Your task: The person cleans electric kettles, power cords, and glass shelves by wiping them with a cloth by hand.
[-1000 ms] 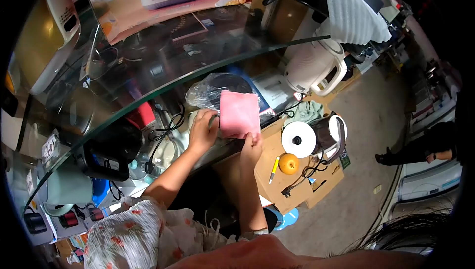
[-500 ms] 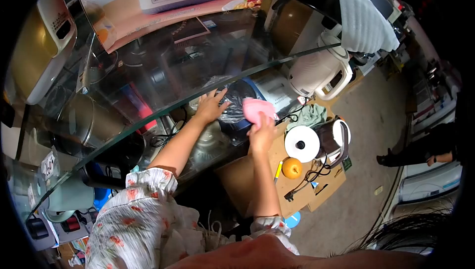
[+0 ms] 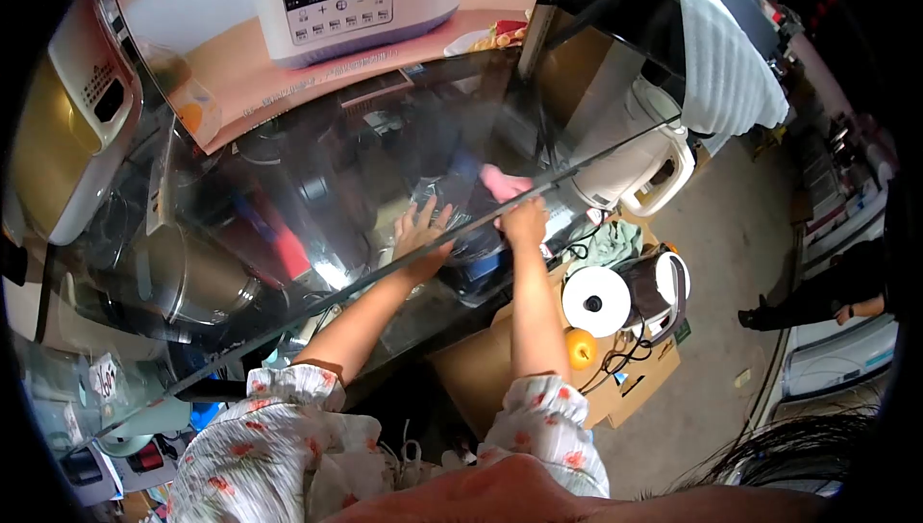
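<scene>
My left hand (image 3: 421,239) reaches under the glass counter top with its fingers spread. It rests on or beside a dark item covered in clear plastic (image 3: 469,239); the glass blurs the exact contact. My right hand (image 3: 525,222) grips a pink cloth (image 3: 504,183), which sticks out past the fingers and is seen through the glass. To the right of that hand stands a cream electric kettle (image 3: 642,169), partly beneath the counter top.
The glass edge (image 3: 567,175) crosses above both forearms. A cardboard box (image 3: 642,390) carries a white lid (image 3: 596,302), a dark kettle (image 3: 658,294), a round orange-yellow object (image 3: 580,348) and a grey-green cloth (image 3: 615,244). A printed carton (image 3: 385,66) stands on the glass. Another person's hand (image 3: 845,314) shows far right.
Both hands have moved farther forward under the glass. The pink cloth went with my right hand, away from me, and is now beneath the counter top.
</scene>
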Demonstrator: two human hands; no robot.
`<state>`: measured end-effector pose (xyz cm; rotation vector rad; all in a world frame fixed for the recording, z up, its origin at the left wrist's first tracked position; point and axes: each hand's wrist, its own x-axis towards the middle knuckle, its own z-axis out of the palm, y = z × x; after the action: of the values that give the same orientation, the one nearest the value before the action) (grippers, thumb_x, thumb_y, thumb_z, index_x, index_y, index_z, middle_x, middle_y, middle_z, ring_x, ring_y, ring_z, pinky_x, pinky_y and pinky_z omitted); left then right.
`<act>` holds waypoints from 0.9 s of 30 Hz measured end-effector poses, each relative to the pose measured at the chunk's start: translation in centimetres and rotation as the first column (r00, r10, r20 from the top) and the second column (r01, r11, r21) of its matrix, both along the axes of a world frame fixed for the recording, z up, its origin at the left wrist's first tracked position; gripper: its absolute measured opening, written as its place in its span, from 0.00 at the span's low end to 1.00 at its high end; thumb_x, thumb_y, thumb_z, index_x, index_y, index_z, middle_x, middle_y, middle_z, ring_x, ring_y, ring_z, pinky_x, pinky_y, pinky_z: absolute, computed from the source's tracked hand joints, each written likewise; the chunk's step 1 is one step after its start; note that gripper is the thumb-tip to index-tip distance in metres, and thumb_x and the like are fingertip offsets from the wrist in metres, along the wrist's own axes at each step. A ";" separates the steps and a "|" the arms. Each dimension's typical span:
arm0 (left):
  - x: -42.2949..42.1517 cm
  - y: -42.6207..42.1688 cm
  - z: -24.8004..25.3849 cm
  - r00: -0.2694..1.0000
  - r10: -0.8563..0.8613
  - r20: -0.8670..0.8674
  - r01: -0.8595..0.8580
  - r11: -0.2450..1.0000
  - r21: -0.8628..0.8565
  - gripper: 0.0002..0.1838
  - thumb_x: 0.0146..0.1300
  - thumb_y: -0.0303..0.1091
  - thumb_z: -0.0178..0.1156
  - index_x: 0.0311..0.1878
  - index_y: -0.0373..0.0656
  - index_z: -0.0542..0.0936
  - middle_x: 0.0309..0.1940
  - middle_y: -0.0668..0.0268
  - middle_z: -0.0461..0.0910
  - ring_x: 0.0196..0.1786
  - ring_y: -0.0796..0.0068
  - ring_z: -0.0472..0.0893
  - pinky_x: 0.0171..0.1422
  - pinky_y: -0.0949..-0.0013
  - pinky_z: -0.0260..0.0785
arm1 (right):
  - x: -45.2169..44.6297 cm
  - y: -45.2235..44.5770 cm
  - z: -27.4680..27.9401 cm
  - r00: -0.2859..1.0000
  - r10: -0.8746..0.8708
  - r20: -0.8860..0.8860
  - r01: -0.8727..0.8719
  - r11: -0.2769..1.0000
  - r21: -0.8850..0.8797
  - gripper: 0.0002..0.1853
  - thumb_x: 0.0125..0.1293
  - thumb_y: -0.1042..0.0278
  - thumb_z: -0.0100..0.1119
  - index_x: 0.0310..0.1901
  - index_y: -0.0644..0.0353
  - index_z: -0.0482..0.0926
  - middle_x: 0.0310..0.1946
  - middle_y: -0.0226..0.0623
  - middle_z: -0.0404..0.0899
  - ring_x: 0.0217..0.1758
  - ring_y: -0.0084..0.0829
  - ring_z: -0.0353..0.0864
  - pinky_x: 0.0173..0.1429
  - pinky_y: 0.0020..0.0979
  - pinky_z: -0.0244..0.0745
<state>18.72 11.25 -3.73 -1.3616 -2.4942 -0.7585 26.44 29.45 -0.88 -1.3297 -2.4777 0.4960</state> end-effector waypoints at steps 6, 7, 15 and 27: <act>0.2 0.5 0.0 0.997 0.020 0.081 -0.016 0.998 -0.053 0.27 0.62 0.45 0.54 0.65 0.50 0.67 0.67 0.54 0.59 0.67 0.43 0.59 0.69 0.44 0.48 | -2.2 0.9 1.2 0.970 0.113 -0.217 -0.051 0.961 0.272 0.20 0.53 0.69 0.55 0.51 0.44 0.79 0.48 0.47 0.74 0.53 0.50 0.71 0.52 0.48 0.70; 0.1 0.5 -0.3 0.998 0.017 0.066 -0.014 0.999 -0.044 0.27 0.62 0.45 0.53 0.65 0.50 0.67 0.67 0.54 0.59 0.67 0.43 0.59 0.69 0.44 0.48 | -3.3 -0.2 0.5 0.954 0.228 -0.195 -0.160 0.937 0.311 0.21 0.53 0.69 0.55 0.51 0.42 0.78 0.47 0.47 0.75 0.52 0.50 0.72 0.53 0.46 0.71; 0.2 0.2 0.2 0.991 0.024 0.129 -0.020 0.999 -0.032 0.28 0.62 0.46 0.54 0.65 0.49 0.67 0.68 0.54 0.59 0.68 0.42 0.58 0.69 0.43 0.47 | -0.1 3.2 -1.8 0.995 0.079 -0.057 -0.081 0.996 -0.024 0.23 0.55 0.66 0.56 0.55 0.36 0.75 0.58 0.38 0.68 0.58 0.46 0.68 0.56 0.44 0.70; 6.6 -3.2 1.6 0.881 -0.248 0.403 0.044 0.891 0.452 0.32 0.61 0.38 0.59 0.67 0.42 0.61 0.65 0.51 0.61 0.69 0.52 0.58 0.71 0.55 0.51 | 8.8 -10.5 0.2 0.785 0.166 -0.596 -0.236 0.971 -0.040 0.22 0.69 0.65 0.45 0.62 0.65 0.67 0.57 0.52 0.70 0.62 0.42 0.68 0.67 0.36 0.59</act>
<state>25.37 8.02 -2.17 -1.3318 -2.3152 -1.7258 35.25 18.93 -0.70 -0.7694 -2.0799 0.9508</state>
